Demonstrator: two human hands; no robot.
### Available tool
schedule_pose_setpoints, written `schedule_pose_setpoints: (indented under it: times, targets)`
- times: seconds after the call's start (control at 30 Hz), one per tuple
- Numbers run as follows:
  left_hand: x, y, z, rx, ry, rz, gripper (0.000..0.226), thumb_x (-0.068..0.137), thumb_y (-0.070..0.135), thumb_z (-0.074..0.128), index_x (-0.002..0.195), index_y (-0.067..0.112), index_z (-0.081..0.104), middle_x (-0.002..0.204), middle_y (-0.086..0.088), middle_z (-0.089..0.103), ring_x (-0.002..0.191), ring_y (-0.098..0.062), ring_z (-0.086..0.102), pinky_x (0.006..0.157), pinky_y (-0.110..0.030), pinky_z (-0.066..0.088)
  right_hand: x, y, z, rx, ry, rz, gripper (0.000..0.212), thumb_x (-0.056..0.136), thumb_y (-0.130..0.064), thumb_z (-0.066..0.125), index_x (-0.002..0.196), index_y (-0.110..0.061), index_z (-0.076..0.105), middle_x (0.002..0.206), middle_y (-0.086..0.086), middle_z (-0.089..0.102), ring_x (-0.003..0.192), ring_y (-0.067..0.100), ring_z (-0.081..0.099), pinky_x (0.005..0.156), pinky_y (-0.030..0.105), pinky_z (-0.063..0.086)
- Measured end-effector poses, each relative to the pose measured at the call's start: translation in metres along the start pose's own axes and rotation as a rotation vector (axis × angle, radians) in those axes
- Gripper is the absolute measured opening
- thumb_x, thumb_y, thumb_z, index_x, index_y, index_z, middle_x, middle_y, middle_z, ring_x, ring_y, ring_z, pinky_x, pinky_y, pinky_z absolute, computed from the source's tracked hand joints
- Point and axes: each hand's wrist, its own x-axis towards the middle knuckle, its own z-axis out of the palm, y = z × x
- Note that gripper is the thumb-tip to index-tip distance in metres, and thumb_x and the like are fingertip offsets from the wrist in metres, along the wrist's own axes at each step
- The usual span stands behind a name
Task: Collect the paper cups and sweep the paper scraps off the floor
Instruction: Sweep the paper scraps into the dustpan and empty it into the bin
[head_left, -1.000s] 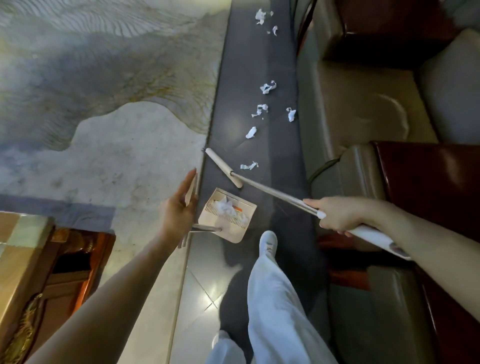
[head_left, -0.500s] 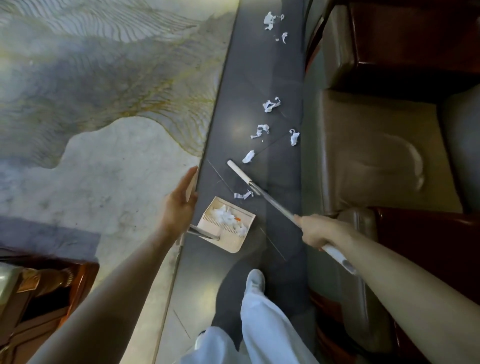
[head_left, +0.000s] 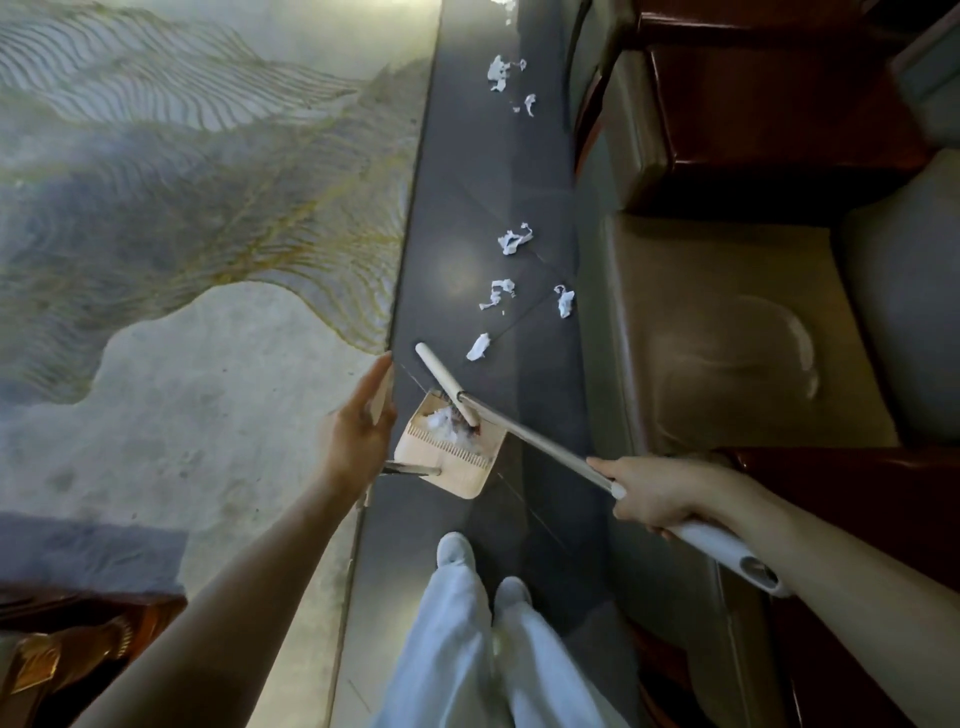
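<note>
The right grip (head_left: 657, 491), lower right of the frame, is wrapped around the broom handle (head_left: 540, 448); the left grip (head_left: 358, 434) holds the dustpan's handle. The broom head (head_left: 447, 382) rests at the dustpan (head_left: 449, 449) mouth at centre, white scraps inside. More paper scraps (head_left: 501, 293) lie up the dark floor strip (head_left: 467, 208) beside the sofa (head_left: 727, 332).

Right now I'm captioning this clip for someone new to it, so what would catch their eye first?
The white paper scraps dotting the dark floor strip beside the sofa stand out first. Nearer, the right hand holds a broom whose head rests at the mouth of a dustpan already holding scraps, with the left hand gripping the dustpan's handle. To the left lies a wavy gold-veined rug.
</note>
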Motion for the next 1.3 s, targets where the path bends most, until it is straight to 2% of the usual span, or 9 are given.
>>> schedule_pose_setpoints:
  times: [0.33,0.5,0.63,0.7,0.8,0.9,1.0,1.17,1.3]
  targets:
    - [0.086,0.031,0.018,0.018,-0.044,0.047,0.059,0.093,0.010,0.055,0.139,0.043,0.039,0.115,0.006,0.061,0.098,-0.012,0.059,0.081,-0.028,0.044,0.040,-0.001,-0.126,0.182,0.197,0.028,0.072,0.094,-0.007,0.044,0.153,-0.029,0.011,0.085,0.010,0.061,0.050,0.015,0.055,0.044,0.025,0.047]
    - [0.131,0.037,0.032,0.066,-0.031,0.030,0.058,0.095,0.009,0.054,0.143,0.036,0.038,0.135,-0.004,0.055,0.121,-0.027,0.055,0.090,-0.026,0.041,0.073,0.015,-0.190,0.076,0.298,0.067,0.064,0.088,0.003,0.040,0.147,-0.018,0.028,0.088,0.016,0.059,0.064,0.028,0.060,0.059,0.035,0.054]
    - [0.158,0.044,0.037,0.076,0.007,-0.022,0.056,0.093,0.009,0.057,0.141,0.035,0.042,0.129,-0.003,0.060,0.114,-0.026,0.060,0.085,-0.026,0.043,0.103,0.028,-0.234,-0.057,0.363,0.142,0.059,0.091,0.000,0.043,0.148,-0.009,0.029,0.097,0.011,0.058,0.069,0.021,0.059,0.041,0.023,0.042]
    - [0.166,0.047,0.041,0.056,0.062,-0.045,0.054,0.092,0.008,0.058,0.139,0.032,0.045,0.124,0.000,0.061,0.110,-0.025,0.061,0.084,-0.026,0.042,0.122,0.031,-0.246,-0.114,0.346,0.161,0.057,0.092,-0.001,0.044,0.147,-0.005,0.029,0.113,0.014,0.059,0.086,0.024,0.062,0.045,0.022,0.040]
    - [0.177,0.052,0.050,0.065,0.104,-0.063,0.054,0.091,0.006,0.059,0.138,0.030,0.048,0.120,-0.002,0.065,0.105,-0.025,0.063,0.083,-0.023,0.042,0.149,0.030,-0.254,-0.077,0.285,0.164,0.047,0.094,-0.003,0.044,0.140,-0.001,0.038,0.099,0.013,0.059,0.086,0.023,0.061,0.050,0.023,0.043]
    - [0.187,0.056,0.051,0.094,0.119,-0.057,0.054,0.090,0.005,0.061,0.137,0.029,0.050,0.119,-0.003,0.066,0.101,-0.024,0.064,0.080,-0.012,0.039,0.161,0.024,-0.259,-0.002,0.195,0.133,0.045,0.092,-0.003,0.044,0.137,-0.004,0.041,0.098,0.013,0.058,0.087,0.025,0.064,0.062,0.029,0.051]
    - [0.193,0.062,0.053,0.089,0.130,-0.073,0.053,0.090,0.005,0.061,0.137,0.028,0.050,0.118,-0.005,0.066,0.102,-0.025,0.064,0.081,-0.014,0.039,0.156,0.025,-0.268,0.074,0.142,0.075,0.053,0.090,-0.003,0.044,0.142,-0.009,0.037,0.109,0.018,0.062,0.064,0.021,0.061,0.053,0.030,0.051]
    - [0.203,0.075,0.061,0.037,0.081,-0.116,0.056,0.093,0.008,0.056,0.137,0.041,0.046,0.113,0.009,0.061,0.097,-0.012,0.060,0.082,-0.021,0.042,0.132,0.037,-0.292,0.236,0.125,0.025,0.069,0.091,-0.008,0.047,0.152,-0.026,0.019,0.082,0.011,0.062,0.056,0.015,0.055,0.048,0.026,0.049]
    - [0.214,0.078,0.059,0.023,0.069,-0.080,0.055,0.093,0.003,0.056,0.139,0.032,0.046,0.119,0.013,0.054,0.105,-0.008,0.054,0.075,0.002,0.033,0.128,0.040,-0.324,0.180,0.208,0.006,0.069,0.090,-0.006,0.047,0.151,-0.026,0.023,0.086,0.012,0.061,0.062,0.021,0.059,0.057,0.032,0.053]
